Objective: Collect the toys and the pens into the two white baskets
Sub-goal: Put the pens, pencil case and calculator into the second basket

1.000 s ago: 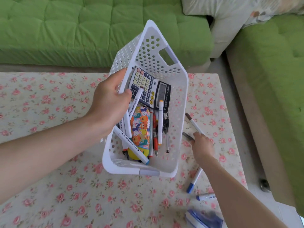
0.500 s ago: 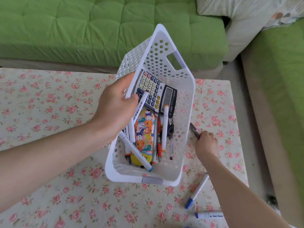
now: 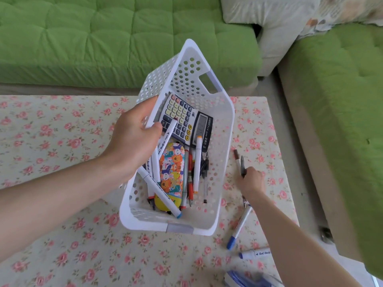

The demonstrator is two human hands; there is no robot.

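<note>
Right hand now gripping two pens, white perforated basket tilted

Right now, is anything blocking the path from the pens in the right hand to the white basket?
Nothing visible does. The right hand grips the pens just beside the white basket, which the left hand holds tilted. Only the basket's own side wall lies between, so the pens must go over it.

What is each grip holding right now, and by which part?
The left grip holds the white basket by its left side wall, thumb inside. The right grip holds two pens by their near ends.
</note>
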